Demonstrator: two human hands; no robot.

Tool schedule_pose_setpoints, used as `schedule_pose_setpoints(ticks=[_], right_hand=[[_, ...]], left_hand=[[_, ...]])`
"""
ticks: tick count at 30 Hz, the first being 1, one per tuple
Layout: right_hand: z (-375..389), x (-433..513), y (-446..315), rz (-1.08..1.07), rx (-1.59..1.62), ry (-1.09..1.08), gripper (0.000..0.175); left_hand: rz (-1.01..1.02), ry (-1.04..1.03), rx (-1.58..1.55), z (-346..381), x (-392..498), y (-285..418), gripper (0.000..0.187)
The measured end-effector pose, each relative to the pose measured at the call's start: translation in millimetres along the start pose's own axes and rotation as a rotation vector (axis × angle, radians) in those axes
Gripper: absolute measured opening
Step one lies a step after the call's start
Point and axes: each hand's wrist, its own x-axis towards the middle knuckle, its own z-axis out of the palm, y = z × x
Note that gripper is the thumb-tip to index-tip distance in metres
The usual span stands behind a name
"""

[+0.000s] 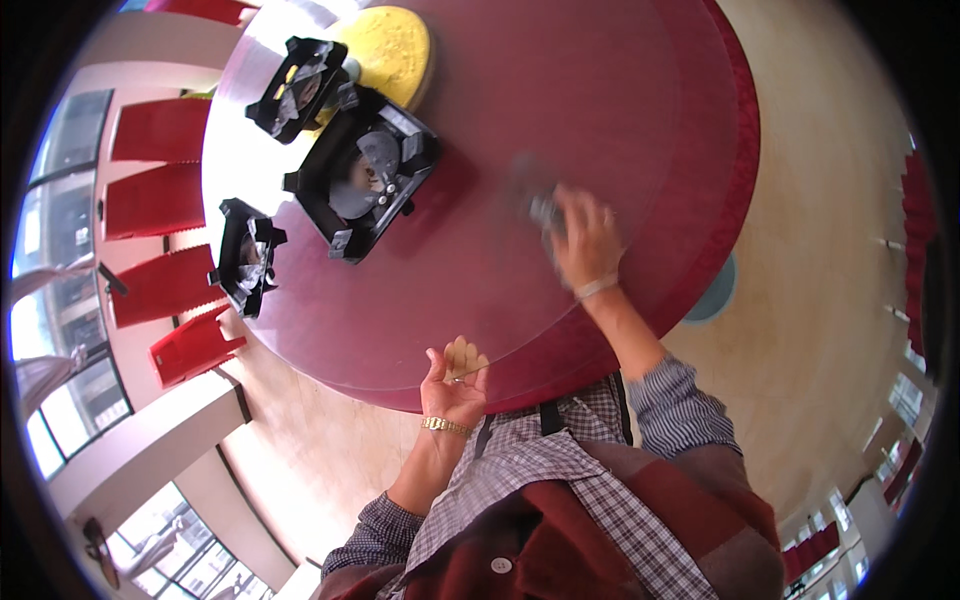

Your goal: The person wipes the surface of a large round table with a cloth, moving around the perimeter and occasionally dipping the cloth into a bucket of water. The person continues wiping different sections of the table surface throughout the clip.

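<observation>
My right hand point(589, 240) is over the round dark red table point(592, 82), its fingers on a grey, cloth-like thing point(544, 210) that motion blurs; its exact kind cannot be told. A pale band circles that wrist. At the near rim, my left hand point(456, 382) is palm up with fingers apart and nothing in it. The edge line of a clear sheet, likely glass, crosses its fingers. A large black square frame point(360, 172), with rounded grey parts inside, stands beyond both hands on the left of the tabletop.
Two more black frames point(296, 88) point(247, 257) stand toward the left rim, one against a round yellow disc point(386, 52). Several red-covered chairs point(157, 201) line the window side. A grey-green round thing point(712, 292) sits on the floor below the table's right edge.
</observation>
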Motion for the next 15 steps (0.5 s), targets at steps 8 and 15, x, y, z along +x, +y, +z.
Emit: schedule_pose_setpoints(ticks=[8, 15], right_hand=[[61.8, -79.8, -189.8, -0.696, 0.266, -0.257, 0.019], [56.0, -29.0, -101.6, -0.365, 0.188, -0.219, 0.023]], left_hand=[[-0.057, -0.041, 0.002, 2.9, -7.6, -0.7, 0.029], [-0.017, 0.001, -0.013, 3.3, -5.1, -4.3, 0.029]])
